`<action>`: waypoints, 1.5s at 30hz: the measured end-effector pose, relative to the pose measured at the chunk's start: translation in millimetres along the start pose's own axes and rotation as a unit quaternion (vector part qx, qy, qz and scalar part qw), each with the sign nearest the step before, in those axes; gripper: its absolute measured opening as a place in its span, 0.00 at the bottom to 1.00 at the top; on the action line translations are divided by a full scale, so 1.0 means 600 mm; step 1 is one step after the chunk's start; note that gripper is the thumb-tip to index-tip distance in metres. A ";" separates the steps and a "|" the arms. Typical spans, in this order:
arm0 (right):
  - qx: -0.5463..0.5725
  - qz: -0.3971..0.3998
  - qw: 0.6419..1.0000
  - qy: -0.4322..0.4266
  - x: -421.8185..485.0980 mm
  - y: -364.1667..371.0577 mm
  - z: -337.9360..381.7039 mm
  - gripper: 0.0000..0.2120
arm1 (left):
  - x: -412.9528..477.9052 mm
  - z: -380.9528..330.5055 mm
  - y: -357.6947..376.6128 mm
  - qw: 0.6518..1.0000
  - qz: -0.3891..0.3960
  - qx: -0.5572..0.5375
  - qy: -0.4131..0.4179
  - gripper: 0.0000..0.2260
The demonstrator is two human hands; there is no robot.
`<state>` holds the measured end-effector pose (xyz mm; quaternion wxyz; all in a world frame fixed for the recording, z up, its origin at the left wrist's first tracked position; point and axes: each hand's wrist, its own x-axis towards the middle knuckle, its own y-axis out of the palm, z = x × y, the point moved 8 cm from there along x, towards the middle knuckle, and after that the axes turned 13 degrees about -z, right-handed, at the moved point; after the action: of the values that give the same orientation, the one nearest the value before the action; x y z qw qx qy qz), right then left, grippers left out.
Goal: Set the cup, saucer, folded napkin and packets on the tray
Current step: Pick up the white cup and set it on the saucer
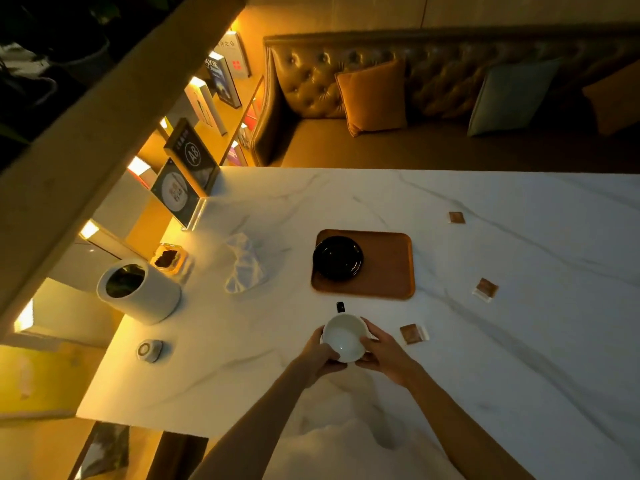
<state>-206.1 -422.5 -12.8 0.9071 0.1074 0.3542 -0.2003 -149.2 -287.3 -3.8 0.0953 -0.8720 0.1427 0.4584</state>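
A white cup [343, 336] with a dark handle pointing away from me sits between both hands, near the table's front. My left hand [320, 355] grips its left side and my right hand [382, 353] its right side. Beyond it lies a brown wooden tray [388, 268] with a black saucer [338, 258] on its left half. A crumpled white napkin [244, 263] lies left of the tray. Three brown packets lie on the marble: one [412, 333] beside my right hand, one [485, 289] right of the tray, one [456, 217] farther back.
A white cylindrical bin [138, 292], a small glass dish [169, 259] and a round call button [149, 349] stand at the table's left. Acrylic sign stands [180, 192] occupy the back left corner. A tufted leather bench [415, 98] with cushions runs behind the table.
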 end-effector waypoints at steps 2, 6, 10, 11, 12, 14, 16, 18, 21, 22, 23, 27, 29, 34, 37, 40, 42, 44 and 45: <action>0.007 -0.015 1.000 -0.004 0.008 0.016 -0.003 0.22 | 0.009 -0.005 -0.019 1.000 0.009 0.008 -0.005 0.32; 0.012 -0.027 1.000 -0.009 0.028 0.040 -0.004 0.24 | 0.039 -0.016 -0.044 0.999 0.033 0.028 -0.004 0.32; 0.013 -0.038 0.999 0.000 0.050 0.050 0.012 0.25 | 0.060 -0.040 -0.050 0.999 0.028 0.033 0.001 0.32; 0.013 -0.038 0.999 0.000 0.057 0.050 0.017 0.26 | 0.065 -0.046 -0.050 0.999 0.026 0.027 0.003 0.32; 0.014 -0.036 0.999 0.000 0.064 0.049 0.022 0.26 | 0.070 -0.053 -0.049 0.999 0.027 0.022 0.007 0.32; 0.017 -0.033 0.999 0.004 0.079 0.048 0.035 0.26 | 0.081 -0.068 -0.047 0.999 0.030 0.021 0.019 0.31; 0.017 -0.037 0.999 0.018 0.096 0.045 0.044 0.27 | 0.091 -0.085 -0.045 0.998 0.030 0.028 0.036 0.32; 0.023 -0.047 0.998 0.032 0.115 0.042 0.054 0.26 | 0.102 -0.107 -0.039 0.997 0.036 0.031 0.064 0.31; 0.035 -0.064 0.997 0.037 0.148 0.039 0.077 0.25 | 0.122 -0.147 -0.026 0.992 0.044 0.047 0.104 0.31; 0.035 -0.071 0.996 0.038 0.160 0.038 0.087 0.25 | 0.133 -0.159 -0.023 0.992 0.041 0.053 0.107 0.31; 0.033 -0.076 0.996 0.036 0.173 0.036 0.097 0.25 | 0.145 -0.170 -0.018 0.992 0.035 0.057 0.105 0.30; 0.030 -0.097 0.994 0.034 0.229 0.033 0.139 0.26 | 0.198 -0.215 -0.004 0.992 0.007 0.078 0.097 0.30; 0.026 -0.105 0.993 0.036 0.259 0.033 0.155 0.27 | 0.223 -0.237 0.003 0.992 0.003 0.081 0.091 0.31; 0.013 -0.119 0.992 0.050 0.328 0.029 0.183 0.27 | 0.283 -0.281 0.015 0.992 -0.011 0.099 0.082 0.32; -0.016 -0.129 0.991 0.040 0.363 0.024 0.195 0.26 | 0.312 -0.298 0.022 0.989 -0.016 0.121 0.086 0.32; -0.001 -0.138 0.989 0.059 0.381 0.019 0.196 0.25 | 0.333 -0.303 0.025 0.988 -0.028 0.130 0.084 0.33; 0.005 -0.136 0.988 0.068 0.385 0.018 0.195 0.25 | 0.340 -0.301 0.027 0.987 -0.031 0.134 0.082 0.33; 0.003 -0.133 0.989 0.071 0.388 0.017 0.192 0.25 | 0.344 -0.300 0.026 0.987 -0.034 0.139 0.079 0.32; 0.002 -0.133 0.988 0.071 0.389 0.017 0.191 0.25 | 0.345 -0.299 0.026 0.987 -0.033 0.138 0.076 0.32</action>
<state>23.1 -518.8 -89.1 0.8445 0.0751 0.4287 -0.3122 95.5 -388.8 -75.0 0.2187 -0.8872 0.1823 0.3631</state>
